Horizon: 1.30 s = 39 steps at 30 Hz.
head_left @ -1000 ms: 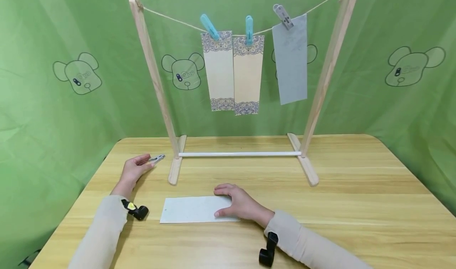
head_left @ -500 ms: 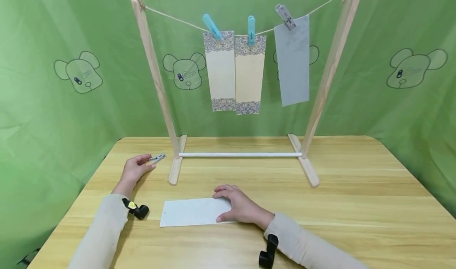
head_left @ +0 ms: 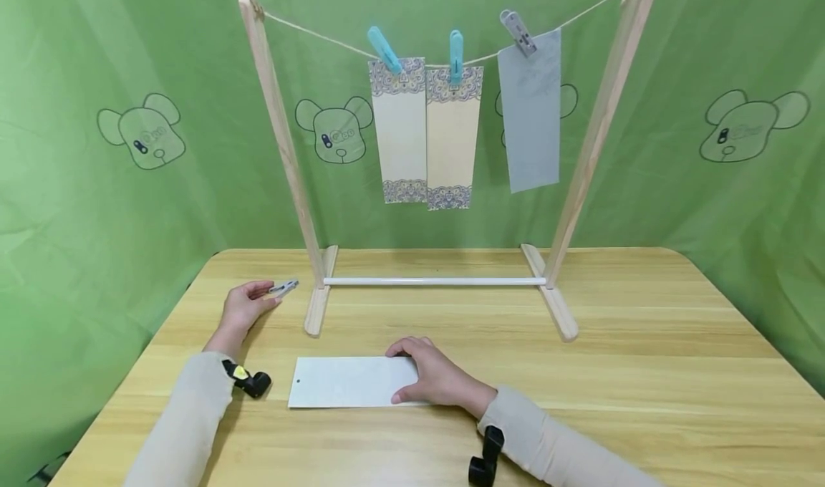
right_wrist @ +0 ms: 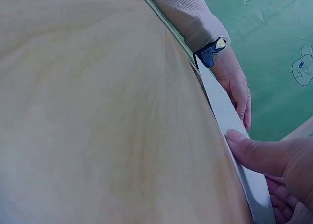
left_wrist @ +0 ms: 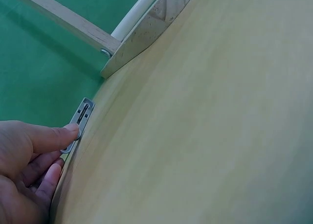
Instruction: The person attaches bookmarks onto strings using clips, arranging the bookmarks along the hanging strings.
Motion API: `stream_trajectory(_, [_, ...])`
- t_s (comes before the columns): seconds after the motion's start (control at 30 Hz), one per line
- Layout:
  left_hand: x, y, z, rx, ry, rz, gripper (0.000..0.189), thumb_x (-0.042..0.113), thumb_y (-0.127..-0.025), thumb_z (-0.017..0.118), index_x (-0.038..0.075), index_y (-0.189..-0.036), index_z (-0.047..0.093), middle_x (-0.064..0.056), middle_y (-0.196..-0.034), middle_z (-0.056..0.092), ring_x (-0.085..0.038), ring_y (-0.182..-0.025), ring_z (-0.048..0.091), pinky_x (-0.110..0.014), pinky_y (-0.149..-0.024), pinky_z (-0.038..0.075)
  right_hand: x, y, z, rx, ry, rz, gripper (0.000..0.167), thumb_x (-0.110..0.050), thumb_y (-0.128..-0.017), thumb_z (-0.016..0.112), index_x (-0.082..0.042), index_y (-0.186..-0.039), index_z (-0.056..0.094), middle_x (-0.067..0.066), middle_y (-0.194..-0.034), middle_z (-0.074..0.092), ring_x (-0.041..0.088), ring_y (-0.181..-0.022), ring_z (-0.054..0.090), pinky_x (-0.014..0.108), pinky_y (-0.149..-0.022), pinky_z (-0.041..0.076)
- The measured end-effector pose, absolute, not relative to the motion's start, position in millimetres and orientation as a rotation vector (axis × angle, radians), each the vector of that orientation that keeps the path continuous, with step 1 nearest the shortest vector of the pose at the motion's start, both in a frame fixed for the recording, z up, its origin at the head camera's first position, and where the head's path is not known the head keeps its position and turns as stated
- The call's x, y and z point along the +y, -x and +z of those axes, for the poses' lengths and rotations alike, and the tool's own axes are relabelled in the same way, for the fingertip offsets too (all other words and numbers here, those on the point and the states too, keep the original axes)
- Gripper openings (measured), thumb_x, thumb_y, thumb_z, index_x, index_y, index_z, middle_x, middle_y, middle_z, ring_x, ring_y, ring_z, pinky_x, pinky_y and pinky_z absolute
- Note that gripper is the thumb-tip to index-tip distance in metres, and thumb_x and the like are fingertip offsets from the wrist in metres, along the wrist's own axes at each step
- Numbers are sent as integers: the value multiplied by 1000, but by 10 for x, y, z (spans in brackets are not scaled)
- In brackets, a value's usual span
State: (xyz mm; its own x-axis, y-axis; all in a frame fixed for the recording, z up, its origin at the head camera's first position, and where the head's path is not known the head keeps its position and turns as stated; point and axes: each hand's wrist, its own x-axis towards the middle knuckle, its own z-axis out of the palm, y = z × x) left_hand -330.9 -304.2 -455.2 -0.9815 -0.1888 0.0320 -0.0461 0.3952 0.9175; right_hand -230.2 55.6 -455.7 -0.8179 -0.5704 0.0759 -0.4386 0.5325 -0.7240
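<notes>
My left hand (head_left: 241, 309) pinches a grey clothespin (head_left: 284, 287) beside the stand's left foot. In the left wrist view, the thumb lies on the side of the clothespin (left_wrist: 85, 110), close over the tabletop. My right hand (head_left: 440, 374) grips the right end of a pale rectangular card (head_left: 348, 382), thumb on the near long edge and fingers at the far one. A small dark hole shows near the card's left end. In the right wrist view, the thumb presses the face of the card (right_wrist: 224, 102); the palm and fingers hide its right end.
A wooden stand (head_left: 283, 136) with a white crossbar (head_left: 432, 281) carries a sagging string (head_left: 316, 36). Two patterned cards (head_left: 399, 136) hang from blue clothespins (head_left: 456, 56), and a grey-blue card (head_left: 531, 114) from a grey clothespin (head_left: 518, 31). A green curtain (head_left: 412, 229) stands behind.
The pale card's left end has shifted slightly in my right hand's grip. My left hand keeps its place with the clothespin, and the hanging cards look the same.
</notes>
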Motion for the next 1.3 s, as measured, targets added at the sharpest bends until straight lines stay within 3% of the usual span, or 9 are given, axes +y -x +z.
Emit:
stream_trajectory(0.1, [-3017, 3310, -4553, -2547, -263, -1637, 47, 3, -81, 71, -6, -125, 55, -25, -126, 56, -28, -111, 53, -35, -99, 44, 559, 2298, -4559, 2594, 856, -1159, 59, -25, -68, 85, -12, -118, 56, 0, -121, 57, 19, -111, 45, 36, -94, 43])
stream_trajectory(0.2, [-3000, 3318, -4538, -2552, -303, -1681, 48, 3, -85, 67, -4, -129, 52, -24, -130, 52, -26, -112, 53, -27, -97, 45, 563, 2296, -4561, 2589, 841, -1170, 60, -25, -68, 85, -11, -118, 55, 0, -119, 57, 19, -109, 45, 35, -93, 43])
stream_trajectory(0.43, [-3035, 3347, -4521, -2516, -325, -1789, 49, 7, -87, 65, -3, -132, 48, -23, -132, 51, -9, -97, 54, -13, -86, 46, 570, 2302, -4564, 2579, 831, -1190, 68, -24, -72, 83, -10, -131, 52, 2, -122, 54, 21, -115, 46, 42, -99, 42])
stream_trajectory(0.63, [-3056, 3337, -4510, -2501, -356, -1811, 48, 12, -89, 64, -2, -133, 48, -22, -134, 49, -9, -100, 53, -24, -98, 42, 564, 2319, -4581, 2568, 793, -1313, 44, -25, -80, 76, -11, -119, 61, -1, -109, 58, 19, -107, 52, 38, -95, 44])
stream_trajectory(0.83, [-3029, 3333, -4476, -2449, -408, -1846, 49, 18, -90, 63, -1, -133, 48, -17, -132, 51, -5, -96, 51, -21, -92, 43, 545, 2339, -4592, 2579, 694, -1454, 27, -21, -86, 69, -9, -111, 65, 1, -106, 62, 19, -103, 56, 37, -92, 47])
stream_trajectory(1.0, [-3044, 3293, -4366, -2384, -419, -1974, 54, 19, -92, 60, -3, -138, 42, -20, -139, 44, 1, -90, 55, -20, -96, 46, 529, 2378, -4576, 2558, 557, -1617, 16, -16, -89, 66, -8, -102, 69, 3, -96, 66, 14, -83, 55, 24, -72, 47])
stream_trajectory(1.13, [-3067, 3205, -4196, -2236, -375, -2126, 57, 11, -91, 61, -4, -140, 36, -6, -117, 59, -1, -90, 60, -24, -100, 44, 507, 2427, -4532, 2450, 406, -1817, 16, -10, -88, 65, 0, -100, 69, 5, -84, 63, 12, -71, 48, 19, -59, 42])
stream_trajectory(1.23, [-3058, 3151, -4040, -2105, -318, -2193, 59, 6, -89, 64, -5, -139, 35, 10, -96, 62, 0, -88, 61, -18, -94, 47, 489, 2468, -4492, 2377, 294, -1918, 16, -7, -88, 65, 3, -100, 68, 5, -83, 61, 12, -72, 48, 19, -59, 42])
stream_trajectory(1.3, [-3036, 3128, -3921, -2033, -282, -2213, 61, 3, -86, 66, -5, -139, 35, 12, -91, 62, 1, -85, 60, -12, -87, 49, 479, 2494, -4468, 2354, 238, -1949, 14, -5, -87, 65, 3, -98, 68, 5, -84, 61, 13, -74, 49, 20, -61, 43])
